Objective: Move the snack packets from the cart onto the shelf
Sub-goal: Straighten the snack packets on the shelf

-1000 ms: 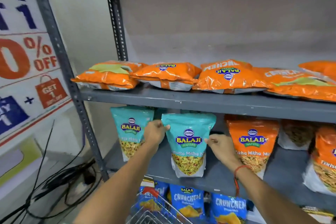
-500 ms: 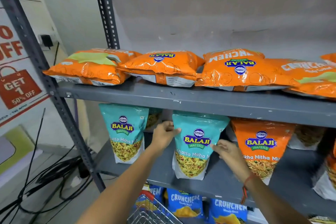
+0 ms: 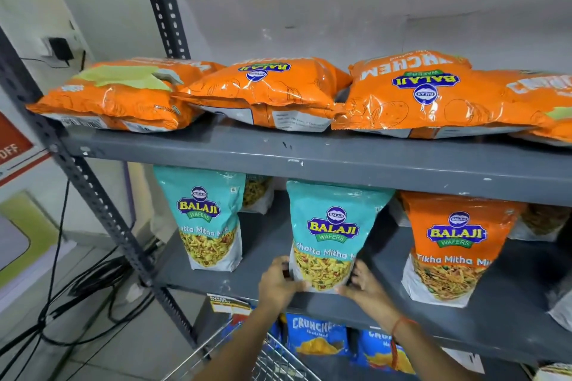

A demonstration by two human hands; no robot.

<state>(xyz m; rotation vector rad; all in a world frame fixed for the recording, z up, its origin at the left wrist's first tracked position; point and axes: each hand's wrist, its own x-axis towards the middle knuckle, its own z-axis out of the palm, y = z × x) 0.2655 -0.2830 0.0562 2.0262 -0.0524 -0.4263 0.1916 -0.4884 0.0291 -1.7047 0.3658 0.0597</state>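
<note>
A teal Balaji Khatta Mitha packet (image 3: 329, 232) stands upright on the grey middle shelf (image 3: 266, 263). My left hand (image 3: 277, 284) grips its lower left corner and my right hand (image 3: 363, 286) grips its lower right corner. A second teal packet (image 3: 202, 216) stands to its left, and an orange Tikha Mitha packet (image 3: 452, 247) stands to its right. The wire cart (image 3: 272, 362) shows at the bottom edge, below my forearms; its contents are hidden.
Several orange packets (image 3: 266, 93) lie flat on the upper shelf (image 3: 309, 158). Blue Crunchex packets (image 3: 315, 334) stand on the shelf below. A perforated steel upright (image 3: 102, 210) runs at the left, with black cables (image 3: 77, 294) on the floor beside it.
Both hands slid from the teal packet's upper sides down to its bottom corners. The view shifted left and closer to the shelf.
</note>
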